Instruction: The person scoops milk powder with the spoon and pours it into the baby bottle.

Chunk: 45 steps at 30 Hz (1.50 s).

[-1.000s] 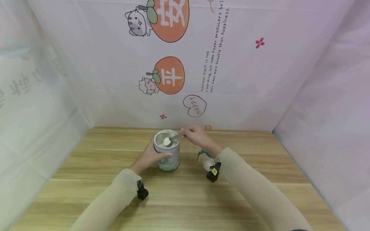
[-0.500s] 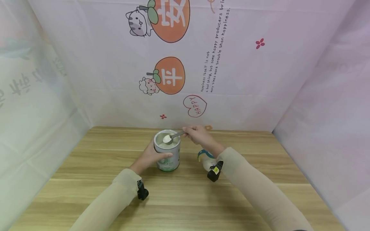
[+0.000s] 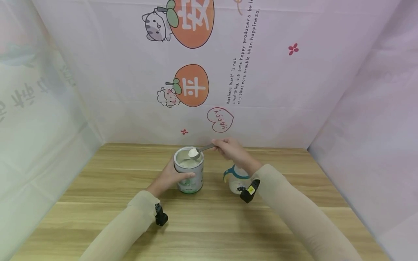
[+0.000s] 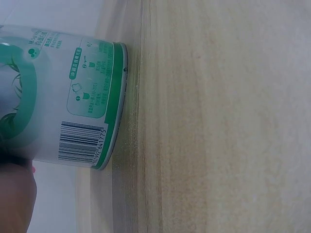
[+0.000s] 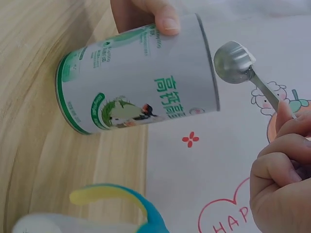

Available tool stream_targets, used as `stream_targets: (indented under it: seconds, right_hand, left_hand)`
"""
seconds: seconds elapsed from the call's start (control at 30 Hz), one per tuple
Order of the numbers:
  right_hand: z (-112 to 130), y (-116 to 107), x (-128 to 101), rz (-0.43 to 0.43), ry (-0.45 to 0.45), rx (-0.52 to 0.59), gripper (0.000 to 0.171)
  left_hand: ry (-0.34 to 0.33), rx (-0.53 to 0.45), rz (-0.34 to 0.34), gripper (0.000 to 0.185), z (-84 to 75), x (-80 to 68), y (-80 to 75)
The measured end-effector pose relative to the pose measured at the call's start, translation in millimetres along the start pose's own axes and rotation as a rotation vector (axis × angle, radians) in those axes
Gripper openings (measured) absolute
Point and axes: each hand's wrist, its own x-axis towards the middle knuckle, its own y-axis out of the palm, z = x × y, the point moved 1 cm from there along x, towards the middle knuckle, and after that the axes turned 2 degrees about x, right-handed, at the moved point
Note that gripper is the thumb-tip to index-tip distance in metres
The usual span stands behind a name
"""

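Note:
A white and green tin [image 3: 193, 184] of white powder stands upright on the table, its top uncovered. My left hand [image 3: 168, 177] grips its left side, thumb across the front; in the right wrist view that thumb lies near the tin's rim. With my right hand [image 3: 233, 151] I hold a metal spoon [image 5: 232, 65] by the end of its handle. White powder is heaped in the bowl of the spoon, which sits above the tin's opening in the head view. The left wrist view shows the tin's barcode side [image 4: 82, 141] and its base on the wood.
Right of the tin stands a white bottle-like container [image 3: 236, 185] with a blue and yellow handle [image 5: 116, 191], partly hidden by my right wrist. A printed cloth [image 3: 267, 119] hangs along the table's back edge. Pale cloth walls flank both sides.
My right hand has moved up and to the right, raising the powder-filled spoon from inside the tin to above its rim. More of the bottle-like container shows. My left hand has stayed put.

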Motion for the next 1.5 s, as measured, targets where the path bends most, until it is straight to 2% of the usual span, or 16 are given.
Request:
stream_targets:
  seconds: [0.17,0.4,0.7,1.03,1.27,1.5]
  right_hand:
    - [2,-11,-5,0.002,-0.014,0.026,0.035]
    - [2,-31,-16,-0.022,-0.020,0.017,0.036]
    - [-7,-55,-32,-0.044,-0.032,0.055,0.035]
    - [-20,-76,-49,-0.074,-0.006,0.047,0.034]
    - [-28,-88,-61,-0.064,-0.002,0.033,0.035]
    - [-32,-100,-75,-0.115,0.006,0.025,0.035]
  left_hand:
    - [-0.020,0.011,-0.013,0.101,-0.6,-1.1,-0.8]
    - [-0.008,0.004,-0.013,0.100,-2.2,-2.5,0.4]
    - [-0.018,0.015,-0.011,0.101,-4.6,-4.5,1.6]
    - [-0.008,0.006,-0.001,0.100,-4.1,-4.5,1.2]
    - [-0.027,0.022,-0.011,0.102,-2.1,-4.6,0.2]
    - [-0.013,0.015,-0.004,0.102,-2.1,-3.6,-0.1]
